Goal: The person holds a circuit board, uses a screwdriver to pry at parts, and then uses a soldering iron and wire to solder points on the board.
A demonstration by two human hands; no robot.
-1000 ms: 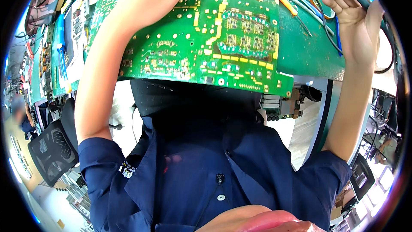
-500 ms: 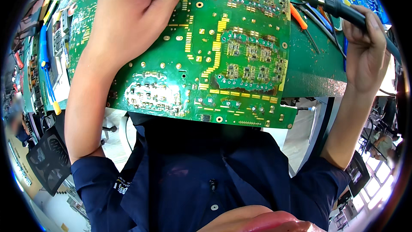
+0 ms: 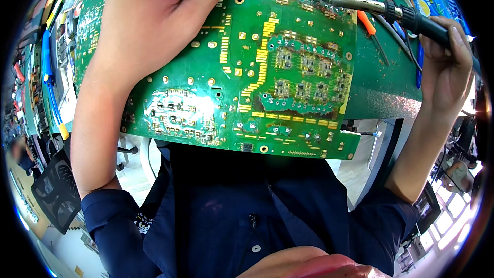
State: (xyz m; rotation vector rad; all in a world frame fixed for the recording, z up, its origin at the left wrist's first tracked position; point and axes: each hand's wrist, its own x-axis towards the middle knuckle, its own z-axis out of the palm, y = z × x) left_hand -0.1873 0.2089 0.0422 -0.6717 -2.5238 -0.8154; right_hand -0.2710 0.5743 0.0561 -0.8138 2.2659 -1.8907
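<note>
Left hand (image 3: 149,20) fingers lie flat, pinning the green circuit board (image 3: 242,72) steady; right hand (image 3: 445,67) fingers clamp a soldering iron (image 3: 381,7), tip over the board's solder joints.

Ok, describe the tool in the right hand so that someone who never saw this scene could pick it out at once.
Start at the big green circuit board that fills the middle of the view, held flat under the left hand. Follow its upper right edge to the right hand. The soldering iron lies in those fingers: a black handle with a long metal shaft reaching over the board, unlike the orange-handled tools beside it.
</note>
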